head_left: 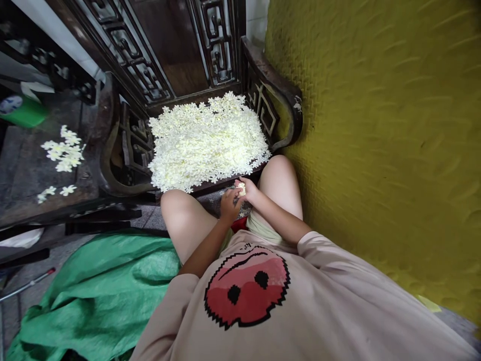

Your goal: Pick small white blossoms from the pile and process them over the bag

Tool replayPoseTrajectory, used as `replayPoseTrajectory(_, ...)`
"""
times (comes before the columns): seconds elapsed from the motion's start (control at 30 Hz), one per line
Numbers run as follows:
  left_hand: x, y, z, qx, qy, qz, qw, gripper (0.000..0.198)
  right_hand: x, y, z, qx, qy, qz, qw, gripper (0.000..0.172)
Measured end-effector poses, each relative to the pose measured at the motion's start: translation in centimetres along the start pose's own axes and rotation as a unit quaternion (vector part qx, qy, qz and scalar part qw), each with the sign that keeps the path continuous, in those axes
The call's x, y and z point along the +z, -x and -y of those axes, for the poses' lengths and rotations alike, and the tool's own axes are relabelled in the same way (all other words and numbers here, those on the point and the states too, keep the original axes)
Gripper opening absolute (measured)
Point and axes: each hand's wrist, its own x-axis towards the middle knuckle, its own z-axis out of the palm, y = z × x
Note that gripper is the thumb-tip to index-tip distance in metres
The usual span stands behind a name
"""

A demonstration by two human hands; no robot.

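Note:
My right hand (248,189) is closed around a small cluster of white flowers (241,189) that shows at its palm, between my knees. Close against it, my left hand (229,203) has its fingers curled in beside the flowers; whatever is between its fingertips is hidden. Just beyond both hands, a thick heap of white flowers (206,140) covers the seat of a dark carved wooden chair (289,120).
To the left, several loose white flowers (64,150) lie on a dark wooden surface (22,165) with a green container (26,111). Green cloth (105,291) spreads over the floor at lower left. A yellow textured wall or panel (383,150) borders the right side.

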Motion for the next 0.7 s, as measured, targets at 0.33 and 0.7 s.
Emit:
replayPoseTrajectory(0.33, -0.6, -0.8, 1.3, -0.028, 0.008, -0.01, 1.0, 0.017, 0.8, -1.3, 0.0, -0.028, -0.044, -0.018, 0.998, 0.03)
replayPoseTrajectory(0.7, -0.7, -0.9, 0.5, -0.082, 0.02, -0.064, 0.994, 0.005, 0.2, -2.0, -1.4, 0.013, 0.035, 0.043, 0.998, 0.03)
